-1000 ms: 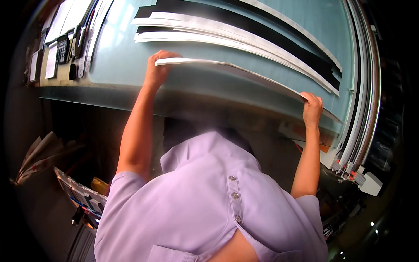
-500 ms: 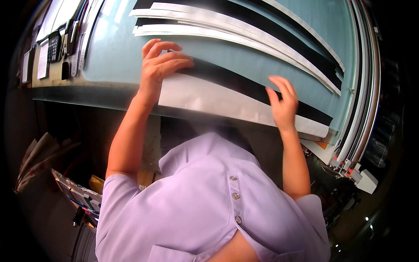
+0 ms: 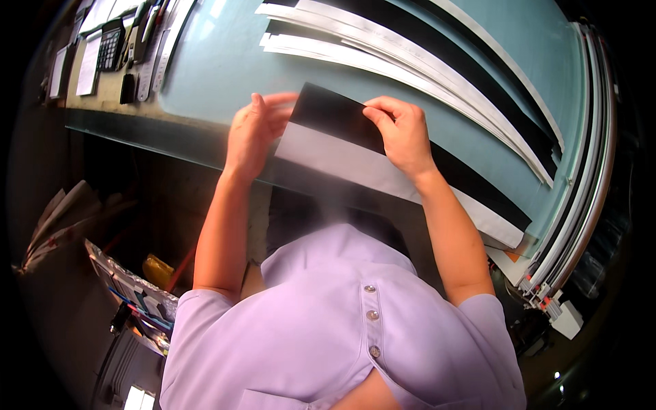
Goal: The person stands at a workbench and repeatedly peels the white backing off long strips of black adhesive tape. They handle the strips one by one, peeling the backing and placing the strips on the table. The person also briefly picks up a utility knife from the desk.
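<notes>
Head view, and straight to the near side of the worktop (image 3: 225, 82): a long sheet (image 3: 342, 154) stretched from about mid-edge to the near right corner, black down its far side, white down its near side. Up with the right hand (image 3: 404, 133), and pinched there, thumb to fingertips, on the sheet's far edge, nearer its left end than its right. Over to the left hand (image 3: 249, 140): thumb up and well apart from the fingers, no pinch on show, tips right beside the sheet's left end. Touching or just short of it? Too blurred to tell.

Now for the feel of it: likely light, thin as paper or card, springy across that great length. Apt to bow and sag if lifted from one end only; best taken near both ends, by the edges, with a soft pinch. Easy to crease if squeezed hard in the middle, probably, and quite ready to slide on the smooth, glassy worktop.

Further out, toward the far edge: black and white strips (image 3: 307, 48) laid in long overlapping rows, well apart from the left hand, nearer to the right. Away at the worktop's left end: a calculator (image 3: 111, 46) and a pair of rulers (image 3: 154, 68), clear of both hands. Along the right edge, running its full visible length: a metal rail (image 3: 589, 137).
</notes>
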